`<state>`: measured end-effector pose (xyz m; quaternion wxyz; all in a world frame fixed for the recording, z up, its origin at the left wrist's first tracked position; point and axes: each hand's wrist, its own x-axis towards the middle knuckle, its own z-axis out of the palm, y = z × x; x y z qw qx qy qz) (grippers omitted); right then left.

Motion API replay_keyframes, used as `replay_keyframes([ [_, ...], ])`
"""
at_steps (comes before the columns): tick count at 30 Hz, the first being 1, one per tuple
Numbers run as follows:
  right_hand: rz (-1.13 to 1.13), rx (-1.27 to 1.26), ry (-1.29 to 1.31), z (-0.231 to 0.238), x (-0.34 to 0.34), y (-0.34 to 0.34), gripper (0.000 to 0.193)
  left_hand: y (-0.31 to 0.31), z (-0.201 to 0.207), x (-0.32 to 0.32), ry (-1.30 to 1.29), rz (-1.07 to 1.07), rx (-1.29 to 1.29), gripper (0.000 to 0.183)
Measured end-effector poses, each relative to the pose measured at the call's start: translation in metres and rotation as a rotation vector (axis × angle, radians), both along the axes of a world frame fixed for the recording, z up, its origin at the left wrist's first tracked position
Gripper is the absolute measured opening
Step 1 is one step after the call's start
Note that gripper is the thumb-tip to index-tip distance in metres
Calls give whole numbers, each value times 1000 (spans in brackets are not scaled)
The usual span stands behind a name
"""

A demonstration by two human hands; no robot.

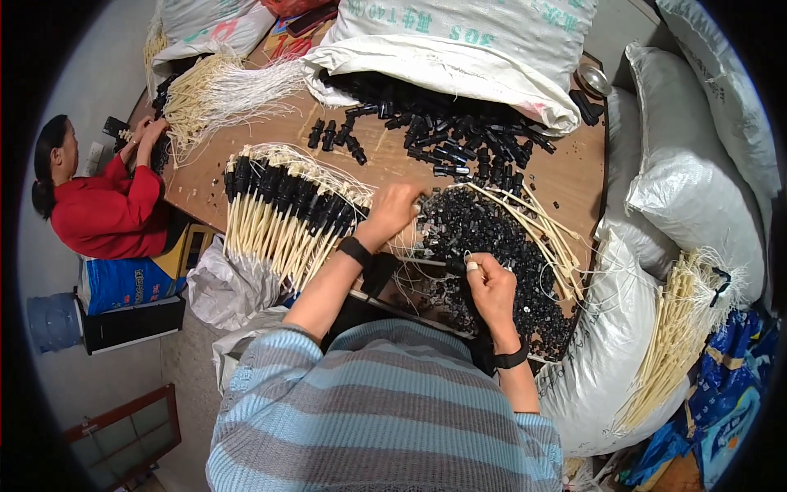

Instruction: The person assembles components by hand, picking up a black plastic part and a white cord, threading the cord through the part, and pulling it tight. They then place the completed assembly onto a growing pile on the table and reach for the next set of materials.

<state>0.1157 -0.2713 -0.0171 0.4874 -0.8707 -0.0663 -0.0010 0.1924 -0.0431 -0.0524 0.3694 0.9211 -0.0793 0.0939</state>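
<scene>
Pale thin rod (422, 261) with a black fitting (456, 267) on one end: it sits in front of the person, just left of the right hand (491, 287), above the near edge of a heap of small black parts (471, 221). Its long axis runs nearly level from left to right, across the person's body, with the plain end pointing left and the black end meeting the right fingertips. The right thumb and forefinger are pinched together and appear to grip that black end; a thin white loop rises beside them. The left hand (397, 210) is farther forward and to the left, at the heap's left edge, its fingers curled; whether it grasps anything, I cannot tell.

Around the hands, several loose pale rods (537, 225) lie slantwise over the heap's right side. Left of the left forearm stands a dense row of pale rods with black sleeves (283, 201), strings trailing at the top. Beyond the hands, larger black tubular fittings (467, 143) spread from the mouth of a white sack (459, 61). At the table's far left, a person in red (111, 205) handles things beside a bundle of white-stringed rods (213, 94).
</scene>
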Motion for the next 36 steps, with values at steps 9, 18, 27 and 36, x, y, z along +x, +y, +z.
replay_keyframes([
  [9, -56, 66, 115, -7, 2, -14, 8, 9, -9, 11, 55, 28, 87, 19],
  [18, -80, 131, 165, -3, 5, -12, 8, 1, 1, 18, 49, -181, -11, 26],
  [27, -140, 213, 297, -6, 10, -3, 9, -4, 8, -3, -85, 42, 54, 22],
  [36, -129, 293, 331, -5, 8, -4, 9, -4, -5, 4, 8, -64, 150, 34],
])
